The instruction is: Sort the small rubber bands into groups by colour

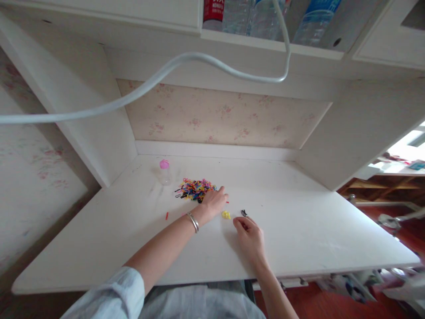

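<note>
Multicoloured band heap (195, 189) on desk (299, 230)

On the upper shelf (272, 44), the leftmost bottle carries a red label (213, 9) with white lettering, cut off by the frame edge and not legible. Further right along that shelf, a bottle's blue label (321, 6) shows pale marks, likewise unreadable.
</note>
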The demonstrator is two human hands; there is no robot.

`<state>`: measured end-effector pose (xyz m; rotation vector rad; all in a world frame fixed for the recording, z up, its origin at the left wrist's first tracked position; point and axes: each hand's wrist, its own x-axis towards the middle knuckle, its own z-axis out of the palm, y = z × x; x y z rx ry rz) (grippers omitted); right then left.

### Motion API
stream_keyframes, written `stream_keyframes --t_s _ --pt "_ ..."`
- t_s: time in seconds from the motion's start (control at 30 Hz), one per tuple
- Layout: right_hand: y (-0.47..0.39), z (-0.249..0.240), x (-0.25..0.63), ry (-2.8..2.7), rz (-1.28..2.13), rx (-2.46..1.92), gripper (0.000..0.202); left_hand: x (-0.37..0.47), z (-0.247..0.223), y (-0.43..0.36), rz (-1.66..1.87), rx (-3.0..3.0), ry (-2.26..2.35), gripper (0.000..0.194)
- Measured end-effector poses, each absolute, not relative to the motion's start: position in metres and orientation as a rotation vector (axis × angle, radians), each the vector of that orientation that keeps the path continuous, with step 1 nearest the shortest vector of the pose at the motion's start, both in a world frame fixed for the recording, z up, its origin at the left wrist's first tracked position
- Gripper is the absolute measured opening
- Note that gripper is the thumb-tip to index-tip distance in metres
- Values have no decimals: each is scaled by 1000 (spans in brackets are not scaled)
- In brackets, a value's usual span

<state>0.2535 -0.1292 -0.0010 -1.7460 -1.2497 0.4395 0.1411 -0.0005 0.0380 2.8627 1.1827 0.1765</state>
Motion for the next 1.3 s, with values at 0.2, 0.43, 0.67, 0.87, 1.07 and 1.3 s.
stream_keyframes --t_s 0.2,0.43,0.67,0.87,1.07,1.3 --pt "-130 -3 255 -1258 465 -1733 33 126 55 -21 240 2838 1269 27" --pt "-131 -1 255 -1295 454 -1786 33 21 62 -59 579 2657 1660 35" --pt "-128 -1 251 -1314 424 -1828 35 -76 29 -81 590 2407 2038 27" --pt "-127 -3 250 -1343 377 -1858 37 -76 13 -85 467 2430 1975 28" --pt "-127 -2 249 -1339 381 -1860 35 -66 11 -81 456 2450 1971 32" --pt "-128 1 248 -1325 395 -1858 37 -64 8 -82 500 2458 1935 30"
